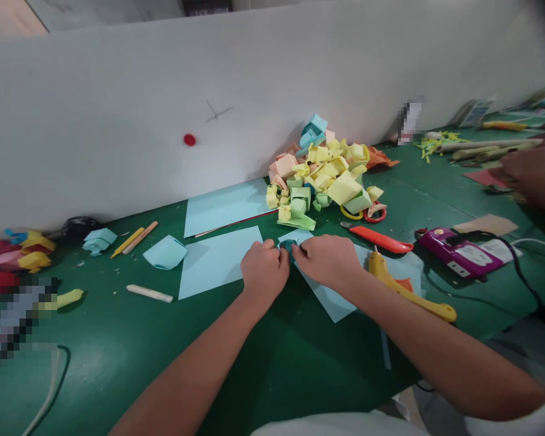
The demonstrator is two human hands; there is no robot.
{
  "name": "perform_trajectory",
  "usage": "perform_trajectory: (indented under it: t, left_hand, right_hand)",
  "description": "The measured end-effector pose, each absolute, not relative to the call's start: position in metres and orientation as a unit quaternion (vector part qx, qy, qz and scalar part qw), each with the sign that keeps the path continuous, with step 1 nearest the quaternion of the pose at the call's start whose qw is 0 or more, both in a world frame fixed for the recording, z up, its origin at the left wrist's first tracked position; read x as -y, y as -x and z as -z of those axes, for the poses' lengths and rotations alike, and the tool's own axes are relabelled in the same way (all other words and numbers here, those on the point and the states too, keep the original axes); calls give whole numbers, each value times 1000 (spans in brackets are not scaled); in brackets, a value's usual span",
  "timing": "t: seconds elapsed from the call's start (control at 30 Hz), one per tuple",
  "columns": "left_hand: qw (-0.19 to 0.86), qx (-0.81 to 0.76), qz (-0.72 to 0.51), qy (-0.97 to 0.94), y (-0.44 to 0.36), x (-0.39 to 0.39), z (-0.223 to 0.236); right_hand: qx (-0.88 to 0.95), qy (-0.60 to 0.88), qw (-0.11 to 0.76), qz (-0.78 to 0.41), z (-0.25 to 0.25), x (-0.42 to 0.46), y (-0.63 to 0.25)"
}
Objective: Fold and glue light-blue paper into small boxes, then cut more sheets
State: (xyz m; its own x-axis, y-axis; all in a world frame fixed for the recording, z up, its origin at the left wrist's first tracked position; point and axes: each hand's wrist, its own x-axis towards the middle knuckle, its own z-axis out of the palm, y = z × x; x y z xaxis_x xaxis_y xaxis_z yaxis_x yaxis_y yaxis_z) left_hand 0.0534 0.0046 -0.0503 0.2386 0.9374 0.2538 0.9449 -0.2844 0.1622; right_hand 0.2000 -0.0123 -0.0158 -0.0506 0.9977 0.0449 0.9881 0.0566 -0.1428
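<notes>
Between my two hands is a small folded piece of blue paper [289, 244], mostly hidden by fingers. My left hand [265, 266] is closed, pinching its left side. From the right, my right hand [329, 260] pinches the same paper, thumb toward the middle. A flat blue sheet [213, 263] lies just left of my left hand, and another blue sheet [331, 306] lies partly under my right hand. To the left, a folded blue paper piece [165, 252] rests on the green table [131, 357].
Behind my hands is a heap of folded paper pieces [331, 169]. A red cutter [381, 239], a yellow glue gun [411, 293] and a purple power strip [462, 253] lie to the right. Pencils [134, 240] lie left. Another person's hand [533, 172] is at the far right.
</notes>
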Motion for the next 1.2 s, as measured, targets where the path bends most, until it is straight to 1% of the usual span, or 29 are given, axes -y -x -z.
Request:
perform_trajectory:
  t: [0.13,0.2,0.27,0.3,0.37,0.4,0.43,0.5,0.6,0.73,0.9,0.97,1.07,1.13,1.2]
  left_hand:
    - [2,590,164,791,-54,-1,48]
    - [-7,590,172,789,-53,5,44]
    - [-22,591,178,787,-49,13,36]
    - [-31,590,180,787,-47,18,31]
    - [-83,592,175,782,-39,29,21]
    - [-97,592,177,780,-34,34,15]
    - [-103,594,182,777,-29,39,10]
    - [-125,585,201,776,-19,47,2]
    - [-174,566,212,778,-4,56,-7]
    - [-228,535,218,784,18,63,-5]
    - [-252,496,267,787,42,71,21]
    - [-225,489,292,791,46,74,31]
    - [-113,432,335,830,47,75,39]
    - [-33,366,328,870,48,73,40]
    - [19,322,290,901,50,70,40]
  right_hand:
    - [723,684,85,-45,10,16,-202]
    - [717,683,125,-65,4,19,-210]
    - [717,659,204,-100,-4,26,-221]
    - [721,632,259,-119,-8,29,-227]
    - [756,523,353,-173,-13,38,-238]
    - [778,466,373,-199,-15,42,-241]
    - [800,420,368,-217,-16,45,-242]
    - [841,369,321,-232,-13,51,-238]
    - [864,347,261,-253,-4,54,-223]
    - [854,349,240,-302,9,49,-207]
    - [843,351,223,-341,17,43,-205]
    - [842,348,222,-346,18,43,-206]
    - [849,342,225,-334,22,44,-204]
    - [851,336,230,-332,25,45,-203]
    - [851,332,230,-336,28,46,-201]
